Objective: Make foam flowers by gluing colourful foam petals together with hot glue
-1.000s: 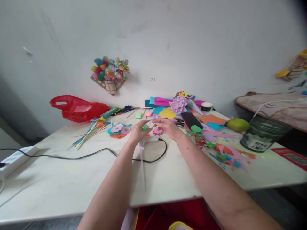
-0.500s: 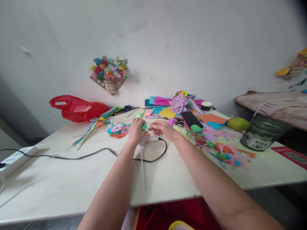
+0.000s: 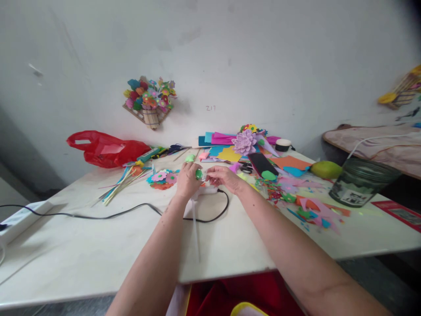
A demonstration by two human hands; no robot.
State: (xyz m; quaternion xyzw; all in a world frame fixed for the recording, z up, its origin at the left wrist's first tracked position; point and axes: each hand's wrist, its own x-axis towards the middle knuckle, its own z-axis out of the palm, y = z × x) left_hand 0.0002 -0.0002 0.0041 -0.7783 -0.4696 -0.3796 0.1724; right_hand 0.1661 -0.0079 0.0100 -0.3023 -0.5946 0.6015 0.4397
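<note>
Over the middle of the table, my left hand is closed around a small round green thing with a clear, shiny edge; its exact kind is too blurred to tell. My right hand is beside it on the right, thumb and fingers pinched together at the clear edge. Whatever sits between those fingertips is too small to make out. Just below both hands lies a white glue gun, partly covered by my left hand, with a long translucent glue stick pointing toward me.
Foam flowers lie left of my hands, near thin strips and a red plastic bag. A black cord runs to a power strip. Rightward are a phone, foam scraps and a dark green jar.
The green thing in my left hand has turned slightly, showing more of its round face and clear edge. My right fingertips have curled in a little; both arms stay nearly in place.
</note>
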